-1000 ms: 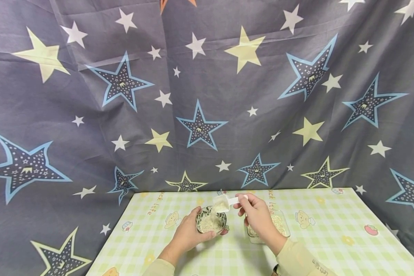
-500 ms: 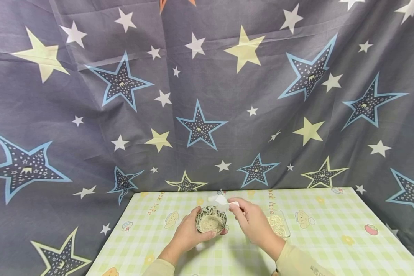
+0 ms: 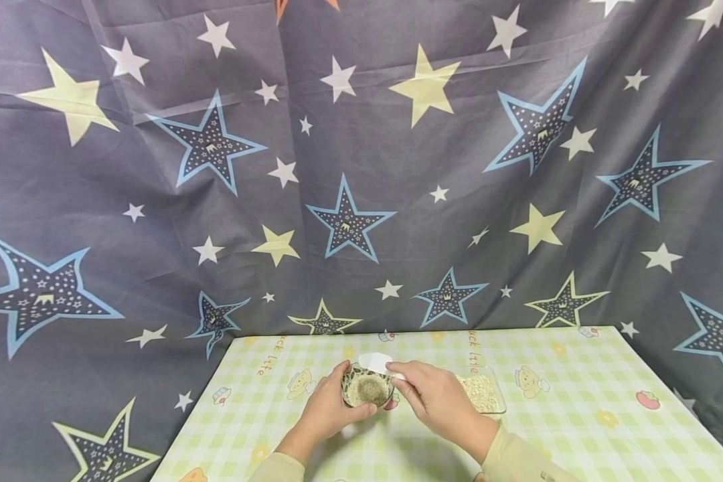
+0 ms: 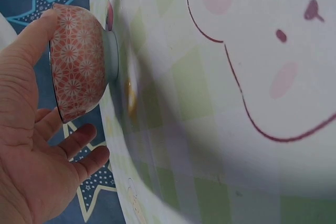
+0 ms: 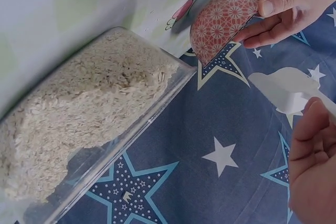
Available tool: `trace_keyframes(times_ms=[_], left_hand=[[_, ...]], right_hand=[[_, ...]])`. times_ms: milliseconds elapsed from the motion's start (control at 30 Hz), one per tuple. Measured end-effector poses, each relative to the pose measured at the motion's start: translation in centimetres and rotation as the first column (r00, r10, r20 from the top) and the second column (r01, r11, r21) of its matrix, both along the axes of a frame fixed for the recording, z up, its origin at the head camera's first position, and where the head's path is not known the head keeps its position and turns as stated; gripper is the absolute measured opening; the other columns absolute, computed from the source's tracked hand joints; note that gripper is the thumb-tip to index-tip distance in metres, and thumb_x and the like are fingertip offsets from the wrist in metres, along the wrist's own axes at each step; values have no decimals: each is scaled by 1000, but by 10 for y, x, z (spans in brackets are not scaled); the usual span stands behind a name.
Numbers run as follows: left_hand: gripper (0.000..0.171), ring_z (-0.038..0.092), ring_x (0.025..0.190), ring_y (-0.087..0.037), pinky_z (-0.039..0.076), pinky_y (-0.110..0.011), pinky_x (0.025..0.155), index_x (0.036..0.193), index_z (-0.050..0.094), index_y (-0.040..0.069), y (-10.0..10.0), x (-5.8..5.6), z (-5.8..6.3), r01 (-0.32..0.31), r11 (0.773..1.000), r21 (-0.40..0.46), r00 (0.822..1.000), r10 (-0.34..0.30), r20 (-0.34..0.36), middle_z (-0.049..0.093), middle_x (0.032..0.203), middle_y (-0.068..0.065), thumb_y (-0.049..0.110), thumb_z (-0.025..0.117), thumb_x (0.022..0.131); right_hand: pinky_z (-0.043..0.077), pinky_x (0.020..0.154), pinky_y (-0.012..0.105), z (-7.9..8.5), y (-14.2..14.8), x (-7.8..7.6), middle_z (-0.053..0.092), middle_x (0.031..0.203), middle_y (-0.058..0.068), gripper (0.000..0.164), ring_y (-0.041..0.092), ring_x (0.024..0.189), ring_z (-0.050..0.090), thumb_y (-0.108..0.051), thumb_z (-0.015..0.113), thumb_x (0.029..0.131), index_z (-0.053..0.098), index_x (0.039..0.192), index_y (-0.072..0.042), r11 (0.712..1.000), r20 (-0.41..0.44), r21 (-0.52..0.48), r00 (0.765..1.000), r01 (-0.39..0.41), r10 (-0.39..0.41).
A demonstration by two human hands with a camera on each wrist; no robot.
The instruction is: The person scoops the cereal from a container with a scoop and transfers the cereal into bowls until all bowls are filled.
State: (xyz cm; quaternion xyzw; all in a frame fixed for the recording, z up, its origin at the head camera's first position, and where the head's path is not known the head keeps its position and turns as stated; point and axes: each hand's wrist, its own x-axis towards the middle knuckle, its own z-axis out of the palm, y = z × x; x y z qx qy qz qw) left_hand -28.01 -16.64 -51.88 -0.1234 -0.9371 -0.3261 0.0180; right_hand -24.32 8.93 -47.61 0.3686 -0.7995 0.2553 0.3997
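My left hand (image 3: pixel 331 405) grips a small bowl (image 4: pixel 76 61) by its rim, thumb on the near side and fingers at the far side. Outside, the bowl has a red flower pattern; its inner wall is dark-patterned, and oats (image 3: pixel 370 389) lie inside. A white plastic scoop (image 3: pixel 375 362) is pinched by its handle in my right hand (image 3: pixel 440 402). It hangs over the bowl's far right rim, tipped so its underside faces up in the head view. To the right stands a clear container (image 5: pixel 152 119) of rolled oats (image 5: pixel 94 108), partly hidden by my right arm in the head view.
Under everything lies a green checked tablecloth (image 3: pixel 265 428) with cartoon prints. A dark star-patterned curtain (image 3: pixel 361 288) hangs right behind the table's far edge.
Oats were falling from the scoop into the bowl a second ago. Since then my right hand has moved left and turned the scoop over. My left hand stays on the bowl.
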Motion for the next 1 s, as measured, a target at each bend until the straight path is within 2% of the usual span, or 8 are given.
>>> trace_keyframes(times_ms=[300, 400, 467, 567, 733, 800, 867, 1000], left_hand=[[114, 60, 134, -45, 54, -65, 108, 163, 38, 2, 1, -2, -1, -6, 1000, 11, 1000, 6, 12, 58, 154, -22, 57, 92, 78], [114, 61, 134, -45, 54, -65, 108, 162, 39, 2, 1, -2, 0, -11, 1000, 7, 1000, 11, 10, 59, 154, -21, 57, 92, 77], [115, 60, 135, -45, 53, -65, 110, 162, 39, 3, 1, -2, 0, -18, 1000, -1, 1000, 18, 11, 58, 154, -21, 58, 92, 77], [116, 59, 135, -46, 52, -65, 111, 162, 39, 3, 2, -1, 3, -24, 1000, -16, 1000, 25, 13, 58, 155, -20, 59, 92, 76], [117, 60, 134, -46, 52, -66, 111, 162, 39, 2, 3, 0, 4, -21, 1000, -22, 1000, 21, 5, 59, 153, -23, 59, 93, 75], [117, 60, 133, -45, 53, -65, 110, 161, 40, 2, 3, 0, 4, -22, 1000, -19, 1000, 22, 1, 60, 150, -24, 58, 94, 74], [117, 61, 131, -44, 54, -65, 109, 162, 40, 3, 3, -1, 3, -22, 999, -27, 1000, 22, 3, 60, 148, -25, 58, 93, 74], [116, 59, 133, -43, 53, -65, 110, 163, 39, 4, 4, -2, 4, -19, 998, -56, 1000, 18, -5, 58, 148, -26, 61, 92, 76]], right_hand=[[64, 77, 26, 1, 1, 2, 82, 114, -1, 26, 3, 84, 74, -16, 70, 103, 75, 128, -14, 998, 148, -47, 988, 41, -34], [64, 73, 26, 6, 3, 4, 82, 106, -2, 24, 3, 81, 72, -17, 66, 106, 76, 127, -13, 986, 332, -154, 943, 61, -7], [60, 66, 24, 10, 5, 4, 81, 99, -1, 24, 2, 75, 69, -19, 63, 108, 76, 126, -11, 959, 474, -271, 879, 89, 52], [54, 52, 23, 16, 12, 1, 78, 88, 1, 26, 7, 63, 63, -24, 59, 111, 76, 123, -8, 872, 650, -453, 738, 185, 181], [45, 46, 19, 21, 34, -7, 74, 85, 1, 28, 10, 61, 58, -23, 56, 112, 72, 124, -3, 624, 724, -671, 535, 401, 435], [43, 47, 17, 21, 47, -10, 72, 82, -3, 29, 6, 62, 56, -24, 55, 112, 71, 125, -3, 530, 708, -706, 491, 470, 507], [42, 47, 15, 21, 61, -11, 70, 79, -7, 29, 4, 63, 54, -28, 53, 113, 69, 122, -5, 473, 696, -716, 468, 514, 545], [42, 48, 14, 20, 91, -11, 68, 77, -11, 25, 1, 64, 53, -33, 54, 113, 67, 116, -11, 448, 700, -707, 451, 547, 554]])
